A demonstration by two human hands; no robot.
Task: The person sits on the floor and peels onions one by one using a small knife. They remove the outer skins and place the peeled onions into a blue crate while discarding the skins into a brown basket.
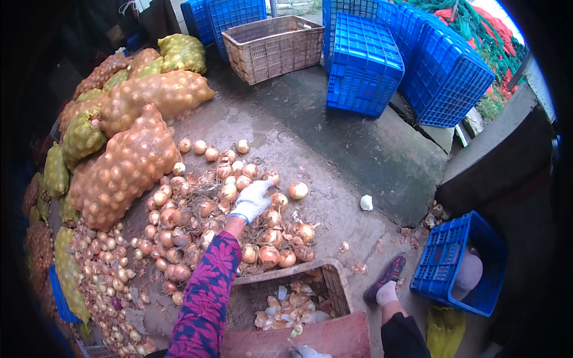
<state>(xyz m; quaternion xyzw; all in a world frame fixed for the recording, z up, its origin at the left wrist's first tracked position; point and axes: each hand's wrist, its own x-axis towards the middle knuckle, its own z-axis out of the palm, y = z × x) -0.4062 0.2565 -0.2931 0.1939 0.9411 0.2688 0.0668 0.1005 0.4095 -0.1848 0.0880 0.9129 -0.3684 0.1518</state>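
Note:
My left hand (254,200), in a white knit glove, reaches over a heap of loose onions (170,215) on the concrete floor. Its fingertips meet or overlap an onion (271,177) at the heap's far right side; whether they grip it is unclear. Another onion (279,201) lies just below the fingers. Cut off by the bottom edge, my gloved right hand (310,352) is beside a reddish board (304,336); what it holds is hidden. A small pale onion piece (296,330) lies at the board's edge. Behind the board, a brown plastic crate (342,286) contains onion skins (295,306).
Full mesh onion sacks (130,165) are piled at left, with smaller onions (107,268) spread below. A brown crate (277,53) and blue crates (365,67) stand at the back. Right of my foot (387,277) is a tipped blue crate (441,264). A white piece (366,202) lies on the floor.

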